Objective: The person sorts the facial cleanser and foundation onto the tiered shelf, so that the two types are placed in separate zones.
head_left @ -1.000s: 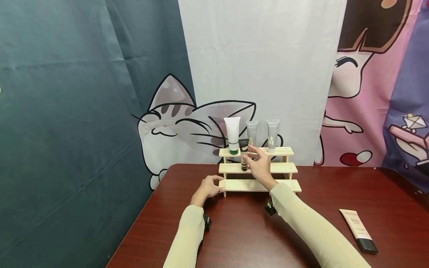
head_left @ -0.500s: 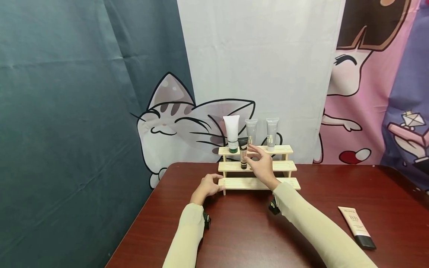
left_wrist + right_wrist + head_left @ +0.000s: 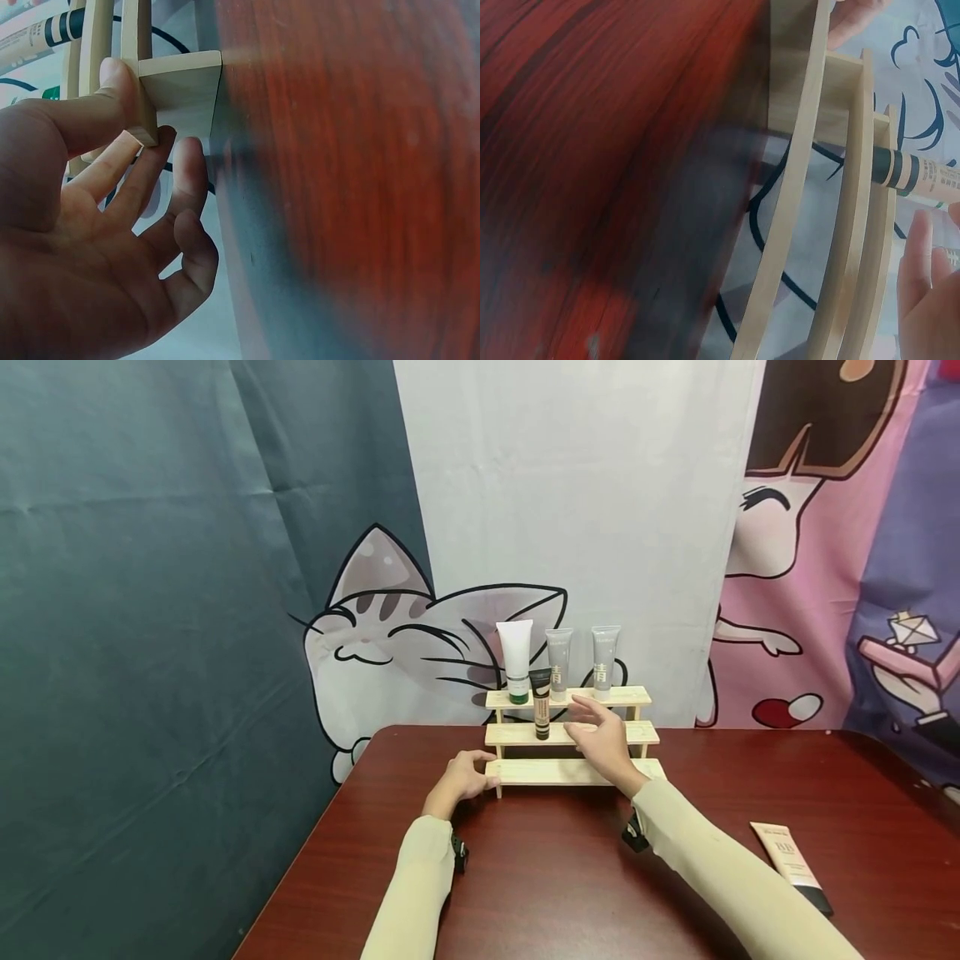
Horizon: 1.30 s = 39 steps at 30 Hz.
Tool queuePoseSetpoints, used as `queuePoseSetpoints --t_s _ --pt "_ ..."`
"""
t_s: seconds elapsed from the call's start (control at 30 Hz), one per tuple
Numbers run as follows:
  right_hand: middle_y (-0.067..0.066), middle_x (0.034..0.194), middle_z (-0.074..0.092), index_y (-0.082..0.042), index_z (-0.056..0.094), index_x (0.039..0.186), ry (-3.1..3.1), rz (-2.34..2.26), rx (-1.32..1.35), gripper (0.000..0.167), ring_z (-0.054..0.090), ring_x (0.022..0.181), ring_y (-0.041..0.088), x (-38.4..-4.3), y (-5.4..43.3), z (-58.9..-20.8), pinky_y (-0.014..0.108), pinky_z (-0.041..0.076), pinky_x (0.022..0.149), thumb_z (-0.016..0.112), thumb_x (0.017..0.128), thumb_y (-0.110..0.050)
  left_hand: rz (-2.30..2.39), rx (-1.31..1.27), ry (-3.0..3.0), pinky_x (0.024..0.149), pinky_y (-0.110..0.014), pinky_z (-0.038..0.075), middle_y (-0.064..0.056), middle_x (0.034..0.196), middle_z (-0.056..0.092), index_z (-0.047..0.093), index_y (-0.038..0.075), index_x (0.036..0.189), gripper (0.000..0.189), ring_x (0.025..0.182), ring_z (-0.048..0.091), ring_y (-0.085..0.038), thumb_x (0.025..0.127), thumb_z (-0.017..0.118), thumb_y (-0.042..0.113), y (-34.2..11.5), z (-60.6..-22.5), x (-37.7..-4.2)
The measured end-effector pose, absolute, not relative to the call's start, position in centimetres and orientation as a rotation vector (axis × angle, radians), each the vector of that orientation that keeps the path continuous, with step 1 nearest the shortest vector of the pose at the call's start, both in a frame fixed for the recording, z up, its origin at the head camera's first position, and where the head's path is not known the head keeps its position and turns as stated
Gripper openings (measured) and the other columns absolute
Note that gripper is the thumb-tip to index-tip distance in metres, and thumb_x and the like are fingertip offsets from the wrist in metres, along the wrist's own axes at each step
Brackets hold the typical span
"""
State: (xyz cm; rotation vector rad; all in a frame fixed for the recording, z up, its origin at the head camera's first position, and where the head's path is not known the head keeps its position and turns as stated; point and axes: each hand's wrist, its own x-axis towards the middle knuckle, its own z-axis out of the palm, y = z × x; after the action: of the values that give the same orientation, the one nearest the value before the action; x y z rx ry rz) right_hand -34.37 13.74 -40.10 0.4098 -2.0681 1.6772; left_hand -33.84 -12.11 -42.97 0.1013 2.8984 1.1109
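Note:
A three-tier wooden display rack (image 3: 558,771) stands on the table. My left hand (image 3: 462,777) holds the left end of its lowest shelf, with the thumb (image 3: 114,79) on one side and fingers on the other. On the middle shelf a small black-and-beige cosmetic tube (image 3: 542,708) stands upright on its cap. Just right of that tube is my right hand (image 3: 604,743), fingers relaxed and apart from it, holding nothing. The top shelf bears a white tube (image 3: 516,656) with a green cap and two grey tubes, one at the middle (image 3: 558,660) and one further right.
A beige BB cream tube (image 3: 783,853) with a black cap lies on the dark red table (image 3: 555,877) at the right, partly covered by the right sleeve. Behind the rack hangs a printed cloth backdrop (image 3: 585,485) with a cartoon cat.
My right hand has let go of the small tube and drawn back to the right. The tube stays on the middle shelf. My left hand keeps its hold on the rack.

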Motion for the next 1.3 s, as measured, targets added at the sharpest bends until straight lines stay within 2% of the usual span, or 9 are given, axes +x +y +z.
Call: queuePoseSetpoints --t_s 0.13,0.2,0.4,0.67,0.97,1.03,1.1,1.2,1.3 --pt "0.023 0.127 0.063 0.0 0.055 0.139 -2.105 1.667 0.408 0.052 0.06 0.112 0.04 -34.0 14.6 -40.4 0.044 0.057 0.059 0.071 0.089 -0.001 1.105 0.096 2.901 0.092 -0.046 0.047 -0.018 0.135 0.057 0.07 0.02 0.123 0.042 0.121 0.052 -0.035 0.083 0.082 0.022 -12.0 -43.0 -33.9" --pt "0.022 0.128 0.062 -0.002 0.054 0.14 -2.112 1.672 0.406 0.053 0.06 0.114 0.041 -34.1 15.1 -40.9 0.044 0.057 0.058 0.071 0.09 -0.004 1.103 0.092 2.901 0.092 -0.045 0.047 -0.018 0.135 0.057 0.07 0.02 0.123 0.042 0.12 0.052 -0.034 0.083 0.082 0.022 -12.0 -43.0 -33.9" --pt "0.022 0.121 0.067 -0.005 0.057 0.138 -2.141 1.597 0.348 0.052 0.065 0.106 0.04 -33.2 15.8 -40.9 0.027 0.055 0.054 0.072 0.088 -0.005 1.106 0.077 2.904 0.092 -0.044 0.046 -0.018 0.134 0.058 0.07 0.02 0.124 0.042 0.116 0.053 -0.031 0.083 0.082 0.022 -12.0 -42.9 -33.9" --pt "0.02 0.117 0.069 -0.007 0.059 0.136 -2.229 1.506 0.257 0.051 0.069 0.095 0.036 -32.0 17.1 -41.5 0.031 0.053 0.048 0.073 0.087 -0.008 1.118 0.089 2.892 0.09 -0.043 0.046 -0.018 0.134 0.058 0.07 0.019 0.124 0.043 0.112 0.053 -0.03 0.083 0.082 0.021 -12.1 -43.0 -33.8" --pt "0.016 0.112 0.071 -0.011 0.059 0.137 -2.313 1.453 0.108 0.055 0.07 0.095 0.027 -30.8 19.1 -41.4 0.032 0.054 0.049 0.079 0.086 -0.018 1.123 0.07 2.887 0.089 -0.042 0.046 -0.017 0.135 0.058 0.07 0.019 0.124 0.043 0.111 0.051 -0.03 0.083 0.082 0.022 -12.2 -42.8 -33.7" --pt "0.016 0.111 0.072 -0.01 0.06 0.136 -2.323 1.44 0.095 0.055 0.07 0.09 0.023 -30.5 19.5 -41.3 0.031 0.054 0.049 0.079 0.086 -0.019 1.125 0.07 2.885 0.089 -0.042 0.045 -0.017 0.135 0.058 0.07 0.019 0.124 0.042 0.111 0.051 -0.03 0.083 0.082 0.022 -12.2 -42.8 -33.7" --pt "0.017 0.111 0.071 -0.009 0.06 0.136 -2.331 1.423 0.101 0.054 0.07 0.079 0.022 -30.2 20.0 -41.2 0.031 0.053 0.047 0.079 0.086 -0.019 1.124 0.079 2.888 0.089 -0.042 0.045 -0.017 0.134 0.058 0.07 0.019 0.124 0.043 0.111 0.052 -0.03 0.083 0.082 0.021 -12.1 -42.8 -33.8" --pt "0.018 0.108 0.072 -0.008 0.061 0.133 -2.332 1.405 0.11 0.052 0.065 0.054 0.024 -29.8 20.5 -41.2 0.032 0.049 0.039 0.079 0.085 -0.016 1.123 0.084 2.889 0.089 -0.042 0.045 -0.017 0.135 0.058 0.07 0.018 0.124 0.043 0.11 0.052 -0.03 0.083 0.082 0.021 -12.1 -42.8 -33.8" --pt "0.019 0.107 0.071 -0.007 0.062 0.131 -2.331 1.422 0.122 0.051 0.057 0.039 0.029 -29.5 20.9 -41.2 0.034 0.044 0.034 0.079 0.084 -0.014 1.117 0.078 2.896 0.09 -0.042 0.045 -0.017 0.135 0.057 0.07 0.019 0.124 0.043 0.112 0.052 -0.03 0.083 0.082 0.022 -12.2 -42.9 -33.8"
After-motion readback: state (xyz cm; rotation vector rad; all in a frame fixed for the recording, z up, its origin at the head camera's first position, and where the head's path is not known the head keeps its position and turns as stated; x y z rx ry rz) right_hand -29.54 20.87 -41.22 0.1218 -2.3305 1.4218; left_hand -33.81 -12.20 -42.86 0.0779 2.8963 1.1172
